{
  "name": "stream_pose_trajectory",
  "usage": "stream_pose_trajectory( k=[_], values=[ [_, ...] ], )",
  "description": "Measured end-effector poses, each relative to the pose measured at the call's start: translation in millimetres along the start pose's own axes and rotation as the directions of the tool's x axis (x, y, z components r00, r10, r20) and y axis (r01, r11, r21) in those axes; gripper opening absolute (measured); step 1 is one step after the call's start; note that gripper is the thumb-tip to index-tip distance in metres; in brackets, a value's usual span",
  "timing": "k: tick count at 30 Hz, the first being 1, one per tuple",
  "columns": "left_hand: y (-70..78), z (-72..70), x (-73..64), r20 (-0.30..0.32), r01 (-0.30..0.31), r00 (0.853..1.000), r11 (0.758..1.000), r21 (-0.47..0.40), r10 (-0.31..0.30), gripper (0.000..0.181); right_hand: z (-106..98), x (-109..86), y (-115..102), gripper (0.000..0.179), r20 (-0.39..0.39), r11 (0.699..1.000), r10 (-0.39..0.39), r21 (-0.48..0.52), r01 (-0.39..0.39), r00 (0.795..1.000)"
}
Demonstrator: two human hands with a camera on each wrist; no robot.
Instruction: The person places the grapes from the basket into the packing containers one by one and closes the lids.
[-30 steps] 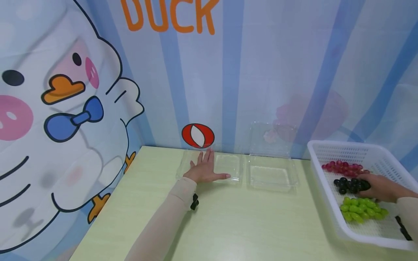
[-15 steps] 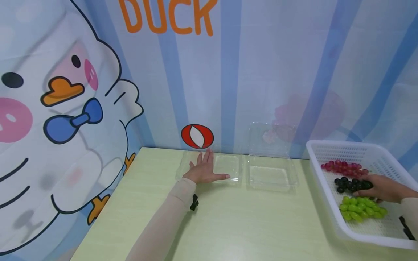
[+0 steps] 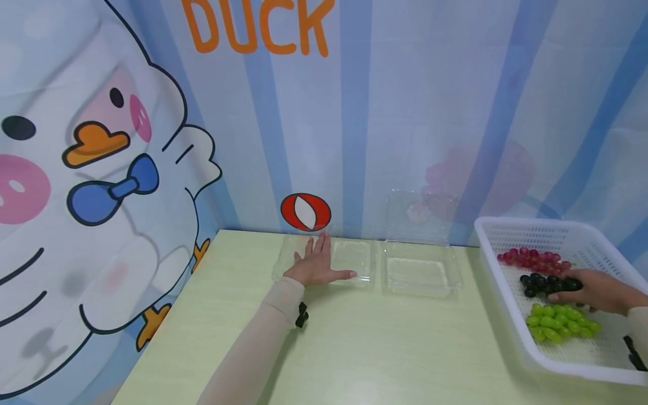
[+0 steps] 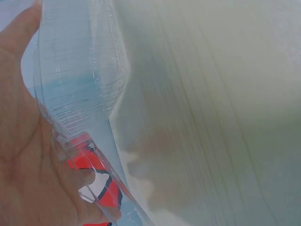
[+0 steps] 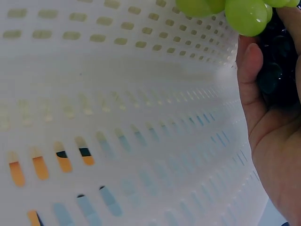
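Note:
In the head view my left hand (image 3: pixel 316 267) lies with spread fingers over an open clear plastic clamshell box (image 3: pixel 352 260) at the table's back edge. Its palm and fingers are against the clear plastic (image 4: pixel 80 70) in the left wrist view. Over on the right, my right hand (image 3: pixel 602 291) grips a bunch of black grapes (image 3: pixel 540 284) inside a white plastic basket (image 3: pixel 523 351). Thumb and fingers curl round the dark grapes (image 5: pixel 273 77) in the right wrist view. Red grapes (image 3: pixel 534 260) lie behind that hand, green grapes (image 3: pixel 559 323) in front.
A second open clear clamshell box (image 3: pixel 421 267) stands between the left hand and the basket, its lid (image 3: pixel 422 216) upright against the backdrop. A printed duck curtain (image 3: pixel 415 101) rises directly behind the pale table (image 3: pixel 385 349).
My right hand has shifted slightly right within the basket, and the black grapes have moved a little with it. My left hand stays in place on the clamshell box.

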State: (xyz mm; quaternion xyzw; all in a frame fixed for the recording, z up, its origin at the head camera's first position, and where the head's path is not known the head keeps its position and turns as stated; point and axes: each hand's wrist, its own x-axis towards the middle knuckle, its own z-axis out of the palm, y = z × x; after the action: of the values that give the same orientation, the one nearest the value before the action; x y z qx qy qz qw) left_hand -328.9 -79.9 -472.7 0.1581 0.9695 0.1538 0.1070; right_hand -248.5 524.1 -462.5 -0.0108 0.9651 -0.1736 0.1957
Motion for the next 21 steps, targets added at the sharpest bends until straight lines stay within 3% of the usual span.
stream_pose_trajectory(
  k=[21],
  values=[
    [0.1, 0.4, -0.1, 0.001, -0.003, 1.0, 1.0, -0.016, 0.003, 0.131, -2.5, -3.3, -1.8, 0.104, -0.103, 0.997, -0.063, -0.042, 0.059, 0.993]
  ],
)
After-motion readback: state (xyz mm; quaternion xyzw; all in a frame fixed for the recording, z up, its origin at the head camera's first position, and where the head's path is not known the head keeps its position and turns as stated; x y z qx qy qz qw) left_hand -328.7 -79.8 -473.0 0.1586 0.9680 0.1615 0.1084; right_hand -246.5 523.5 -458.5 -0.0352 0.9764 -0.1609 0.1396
